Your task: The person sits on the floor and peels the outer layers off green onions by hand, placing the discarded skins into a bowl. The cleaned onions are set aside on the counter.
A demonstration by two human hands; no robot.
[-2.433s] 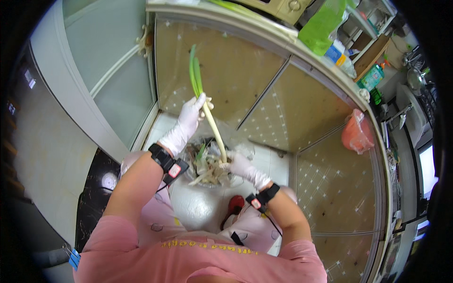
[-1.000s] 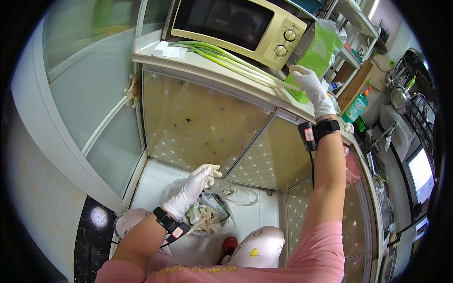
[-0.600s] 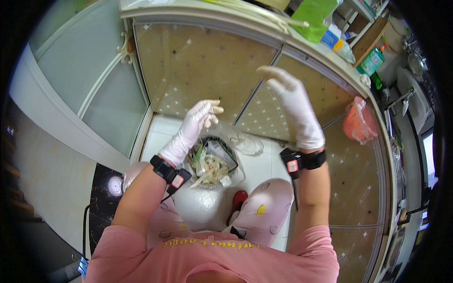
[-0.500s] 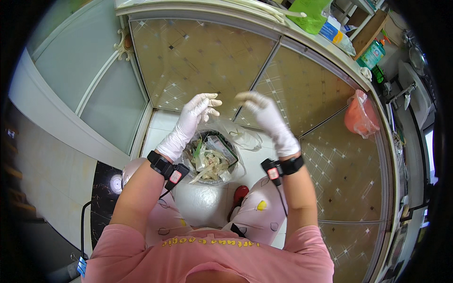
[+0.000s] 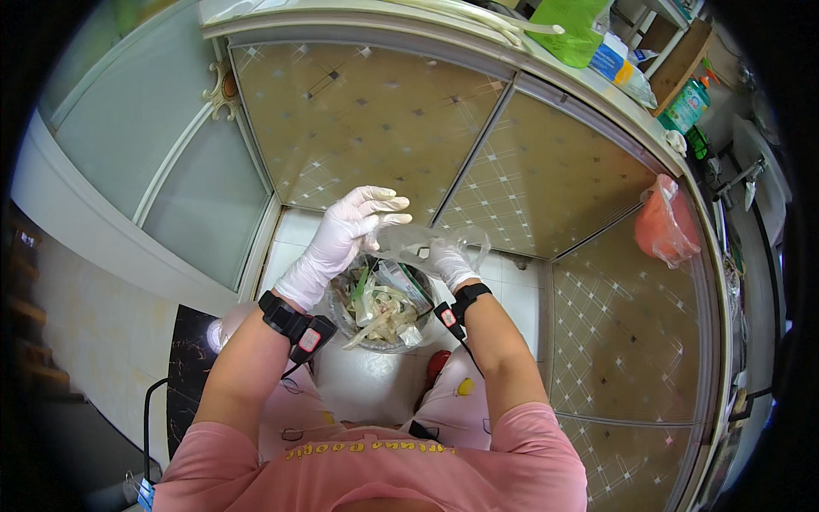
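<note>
A round waste bin (image 5: 339,331) stands on the floor between my legs, lined with a clear plastic bag (image 5: 401,242) and filled with pale peelings, green scraps and wrappers (image 5: 382,309). Above its far left side is my left hand (image 5: 351,224), in a white glove, fingers stretched forward and apart. The bag's raised edge meets this hand near the thumb; whether it is pinched there is hard to see. At the bin's far right, my gloved right hand (image 5: 449,260) is closed on the see-through bag, its fingertips partly covered by the film.
Patterned brown cabinet doors (image 5: 375,119) stand just beyond the bin. A red bag (image 5: 665,224) hangs on the right cabinet. The counter holds a green bag (image 5: 570,30) and a green bottle (image 5: 685,104). At left is a glass-panelled door (image 5: 205,183). A red shoe (image 5: 438,365) stands beside the bin.
My right hand has come down and inward from above and taken hold of the bag's edge, which is now raised and spread between the hands. My left hand has lowered slightly.
</note>
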